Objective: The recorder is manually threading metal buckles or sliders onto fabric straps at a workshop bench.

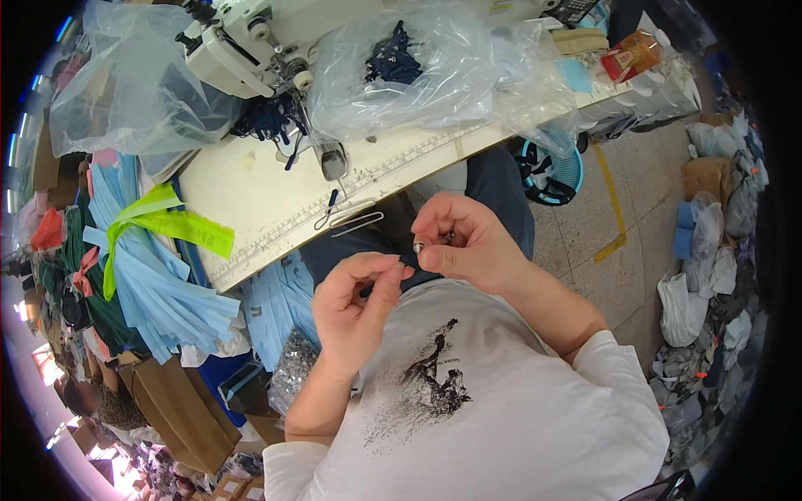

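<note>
Both hands are raised close together in front of my shirt, near the table's front edge. My left hand (355,305) is closed, thumb and forefinger pinched on a small dark strip, most of it hidden by the fingers. My right hand (472,242) is closed too, its thumb and forefinger holding a small silvery metal piece (418,247). Another shiny bit shows among its curled fingers. On the sewing table (251,209), a bent wire piece (351,219) lies near the hands. Dark blue short strips (271,117) are heaped under the sewing machine (230,50).
A clear plastic bag (443,79) with more dark blue strips (394,58) covers the table's back. Light blue fabric strips (163,275) and a neon yellow strip (180,221) hang at the left. A turquoise basket (564,179) stands right of my legs. Cardboard (180,413) stands lower left.
</note>
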Action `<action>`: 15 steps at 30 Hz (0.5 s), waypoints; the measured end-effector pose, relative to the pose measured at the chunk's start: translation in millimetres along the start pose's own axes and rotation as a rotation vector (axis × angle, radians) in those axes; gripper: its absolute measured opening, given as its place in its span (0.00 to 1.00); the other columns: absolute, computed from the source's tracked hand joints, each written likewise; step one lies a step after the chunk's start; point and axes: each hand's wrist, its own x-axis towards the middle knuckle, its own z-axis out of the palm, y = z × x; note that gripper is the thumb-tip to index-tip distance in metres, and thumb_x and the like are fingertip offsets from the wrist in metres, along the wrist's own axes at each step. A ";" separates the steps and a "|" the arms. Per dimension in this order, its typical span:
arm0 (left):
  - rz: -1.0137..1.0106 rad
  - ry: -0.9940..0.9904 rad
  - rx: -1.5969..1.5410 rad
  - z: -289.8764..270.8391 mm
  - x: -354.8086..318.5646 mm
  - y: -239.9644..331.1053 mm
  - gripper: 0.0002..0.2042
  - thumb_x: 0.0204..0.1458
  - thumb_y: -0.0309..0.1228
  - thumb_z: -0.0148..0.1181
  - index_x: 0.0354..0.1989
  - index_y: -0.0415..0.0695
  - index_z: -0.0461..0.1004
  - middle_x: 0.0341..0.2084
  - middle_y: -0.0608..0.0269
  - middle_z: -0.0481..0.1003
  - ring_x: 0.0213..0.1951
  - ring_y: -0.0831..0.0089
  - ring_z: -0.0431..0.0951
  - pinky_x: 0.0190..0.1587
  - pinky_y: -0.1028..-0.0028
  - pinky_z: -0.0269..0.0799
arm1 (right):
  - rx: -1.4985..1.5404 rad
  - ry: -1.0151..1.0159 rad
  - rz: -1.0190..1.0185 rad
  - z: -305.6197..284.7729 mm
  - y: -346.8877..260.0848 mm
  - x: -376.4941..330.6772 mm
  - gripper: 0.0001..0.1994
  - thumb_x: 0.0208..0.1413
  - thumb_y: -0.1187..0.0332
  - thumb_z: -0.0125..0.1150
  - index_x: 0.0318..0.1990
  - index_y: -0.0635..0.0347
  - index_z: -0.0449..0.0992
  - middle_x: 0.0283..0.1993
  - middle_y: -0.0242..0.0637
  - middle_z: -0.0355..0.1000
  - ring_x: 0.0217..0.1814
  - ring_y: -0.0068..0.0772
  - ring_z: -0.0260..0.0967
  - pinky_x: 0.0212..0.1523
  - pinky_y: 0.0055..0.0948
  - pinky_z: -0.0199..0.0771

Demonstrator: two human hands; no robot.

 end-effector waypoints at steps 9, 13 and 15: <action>0.065 0.030 0.061 8.2 3.8 0.7 0.06 0.53 0.15 0.56 0.38 0.34 0.72 0.31 0.56 0.77 0.26 0.80 0.75 0.27 0.83 0.71 | 0.051 -0.093 0.151 -1.9 -2.0 2.0 0.08 0.60 0.65 0.58 0.38 0.60 0.72 0.28 0.26 0.69 0.21 0.10 0.56 0.17 0.13 0.50; 0.097 0.035 0.085 9.0 5.1 -0.5 0.06 0.53 0.15 0.56 0.38 0.34 0.72 0.31 0.57 0.77 0.26 0.81 0.74 0.27 0.84 0.71 | 0.055 -0.070 0.193 1.4 -4.7 2.7 0.08 0.61 0.64 0.57 0.38 0.60 0.72 0.28 0.27 0.69 0.21 0.10 0.56 0.17 0.13 0.50; 0.107 0.045 0.079 8.0 5.4 -1.8 0.06 0.52 0.15 0.57 0.37 0.34 0.72 0.31 0.57 0.77 0.27 0.81 0.74 0.28 0.84 0.70 | 0.037 -0.068 0.212 1.1 -5.8 3.1 0.08 0.62 0.64 0.57 0.39 0.60 0.72 0.28 0.26 0.69 0.21 0.10 0.56 0.17 0.13 0.50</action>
